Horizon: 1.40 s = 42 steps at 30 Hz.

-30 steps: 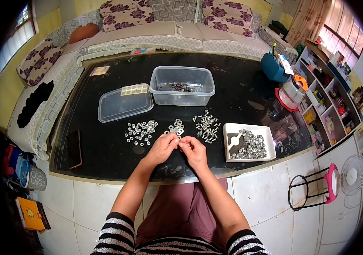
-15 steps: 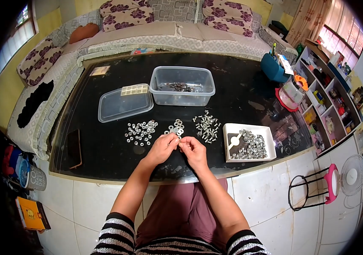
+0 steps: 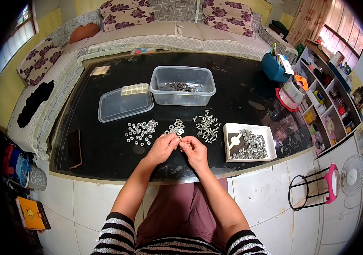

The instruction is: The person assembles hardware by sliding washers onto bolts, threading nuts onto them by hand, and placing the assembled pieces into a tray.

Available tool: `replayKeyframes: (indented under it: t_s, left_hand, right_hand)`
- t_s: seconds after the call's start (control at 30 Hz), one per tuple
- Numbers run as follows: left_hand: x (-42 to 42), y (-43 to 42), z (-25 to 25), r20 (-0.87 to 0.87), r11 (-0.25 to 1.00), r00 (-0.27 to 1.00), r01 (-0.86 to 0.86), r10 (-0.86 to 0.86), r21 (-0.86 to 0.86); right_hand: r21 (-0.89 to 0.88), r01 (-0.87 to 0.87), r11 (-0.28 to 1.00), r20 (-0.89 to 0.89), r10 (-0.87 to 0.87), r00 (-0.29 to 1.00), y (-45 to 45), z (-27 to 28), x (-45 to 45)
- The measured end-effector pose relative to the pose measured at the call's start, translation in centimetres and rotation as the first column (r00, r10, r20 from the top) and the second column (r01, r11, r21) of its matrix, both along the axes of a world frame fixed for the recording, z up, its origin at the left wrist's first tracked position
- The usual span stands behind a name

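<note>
My left hand [image 3: 164, 147] and my right hand [image 3: 194, 152] meet at the fingertips just in front of a small pile of flat washers [image 3: 176, 123]. Both are closed in a pinch around something tiny, mostly covered by the fingers; its kind is too small to make out. Left of the washers lies a scatter of metal nuts [image 3: 141, 131]. To their right is a heap of short bolts [image 3: 207, 126]. A white open box [image 3: 229, 158] stands beyond my right hand, with many small metal fasteners [image 3: 253, 145] and a pale strip inside.
A clear plastic tub [image 3: 181, 100] with dark small pieces stands behind the piles, its lid [image 3: 124, 106] lying to the left. A phone [image 3: 74, 148] rests at the table's left. A teal container [image 3: 273, 69] and a clear orange-topped jar [image 3: 292, 93] are at the far right.
My right hand has shifted very slightly at the fingertips. One nut at the near edge of the nut scatter is no longer clearly visible. Everything else looks the same.
</note>
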<state>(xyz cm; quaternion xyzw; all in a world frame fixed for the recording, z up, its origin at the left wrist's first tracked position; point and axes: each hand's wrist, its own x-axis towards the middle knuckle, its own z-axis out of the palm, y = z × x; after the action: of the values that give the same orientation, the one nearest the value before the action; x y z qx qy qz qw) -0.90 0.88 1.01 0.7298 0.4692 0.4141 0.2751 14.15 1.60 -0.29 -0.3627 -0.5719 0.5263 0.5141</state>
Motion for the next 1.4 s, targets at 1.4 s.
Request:
replayKeyframes:
  t_s: [1.4]
  left_hand:
    - [0.2, -0.4, 0.4, 0.185, 0.986, 0.97, -0.165, 0.157, 0.029]
  right_hand:
    - [-0.012, 0.003, 1.0, -0.044, -0.004, 0.999, 0.2, -0.5, -0.1]
